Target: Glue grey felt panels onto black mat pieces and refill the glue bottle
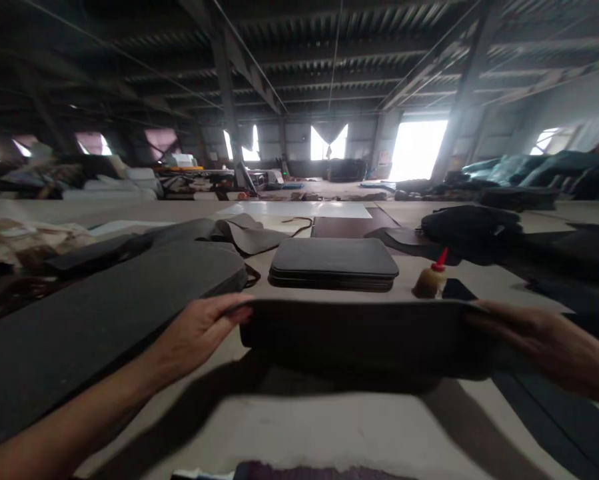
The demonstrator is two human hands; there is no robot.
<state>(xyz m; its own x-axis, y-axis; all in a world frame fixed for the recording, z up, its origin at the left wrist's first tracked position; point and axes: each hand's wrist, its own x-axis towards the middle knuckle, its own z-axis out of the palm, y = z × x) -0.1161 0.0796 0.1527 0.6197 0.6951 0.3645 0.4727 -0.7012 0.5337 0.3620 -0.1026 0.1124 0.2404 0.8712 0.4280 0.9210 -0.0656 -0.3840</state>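
Between my two hands a dark leather panel (359,340) with rounded corners is held up, tilted, above the pale table. My left hand (202,330) pinches its left upper corner between thumb and fingers. At the opposite end my right hand (534,333) grips the right side, somewhat blurred. Just beyond the panel lies a neat stack of similar dark panels (334,260). A glue bottle (432,277) with a red nozzle and yellowish-brown contents stands right of that stack, near my right hand.
A large dark leather piece (114,307) covers the table's left side. Loose dark pieces (264,237) and a brown sheet (344,230) lie behind the stack. A black bundle (472,230) sits at the right. Purplish cloth (324,470) shows at the near edge.
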